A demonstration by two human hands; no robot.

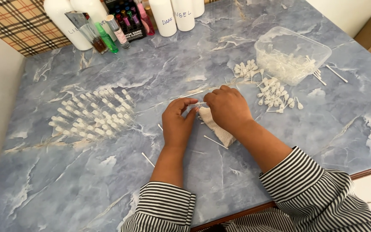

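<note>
Two hands meet at the table's middle: the left hand [177, 124] and right hand [227, 107] each pinch, fingertips closed, an end of one thin clear tube [196, 104] just above a white cloth [220, 131]. Three loose white sticks [214, 141] lie near the wrists on the marble table [86, 180]. One clear plastic tub [292, 53] of parts sits right, small white caps [271, 92] beside it, and dozens of clear vials [93, 116] stand left, too many to count.

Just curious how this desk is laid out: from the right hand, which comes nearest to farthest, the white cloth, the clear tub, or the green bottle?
1. White cloth: directly under the right hand, touching it.
2. Clear tub: up and to the right, past the loose white caps.
3. Green bottle: far back on the left, among the other bottles.
</note>
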